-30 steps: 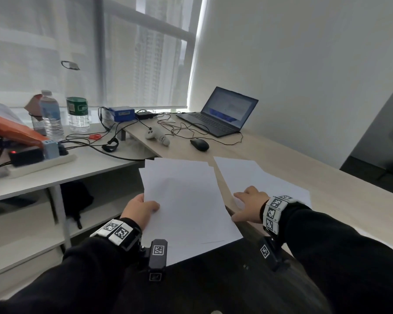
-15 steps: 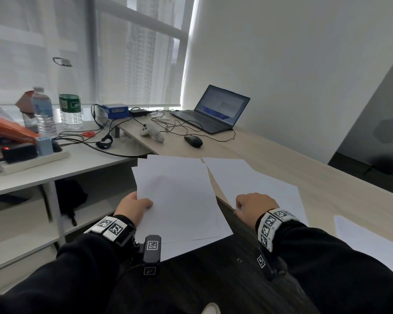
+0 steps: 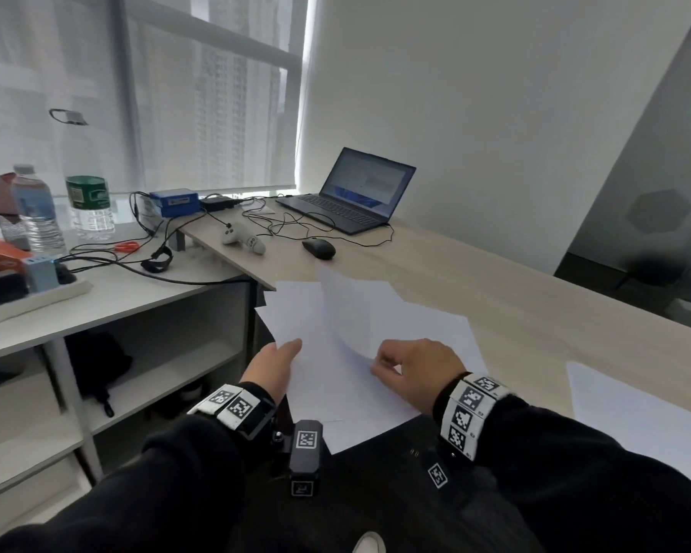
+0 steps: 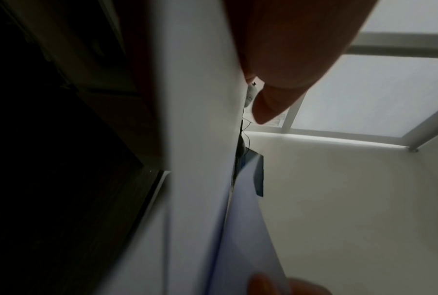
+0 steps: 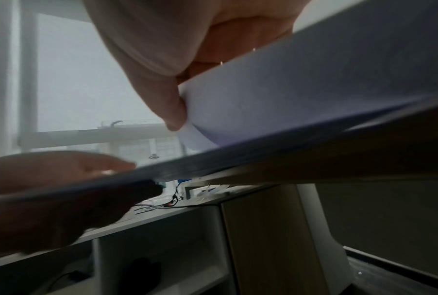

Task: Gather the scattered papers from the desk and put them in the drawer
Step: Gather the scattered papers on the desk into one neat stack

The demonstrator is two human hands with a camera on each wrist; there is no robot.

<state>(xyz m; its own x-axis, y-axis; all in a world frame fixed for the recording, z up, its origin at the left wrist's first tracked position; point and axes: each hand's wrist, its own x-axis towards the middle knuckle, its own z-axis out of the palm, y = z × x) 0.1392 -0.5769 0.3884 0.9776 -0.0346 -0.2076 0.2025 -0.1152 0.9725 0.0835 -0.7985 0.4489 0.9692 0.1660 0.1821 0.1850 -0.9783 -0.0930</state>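
My left hand [image 3: 274,363] grips the paper stack [image 3: 316,377], right hand [image 3: 409,367] pinches one sheet [image 3: 360,309]; another sheet [image 3: 635,409] right of the stack remains, no drawer visible.

I see an office: an open laptop [image 3: 360,193] and mouse [image 3: 318,248] on a long wooden desk [image 3: 495,297], a power strip [image 3: 33,291], tower blocks behind window blinds [image 3: 216,93].

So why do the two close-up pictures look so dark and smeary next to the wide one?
Head view: daylight from the window keeps it bright, though the edges bend. Left wrist view: the left hand and held papers sit near the lens, blurred and backlit. Right wrist view: the right hand is soft, the lifted sheet streaked.
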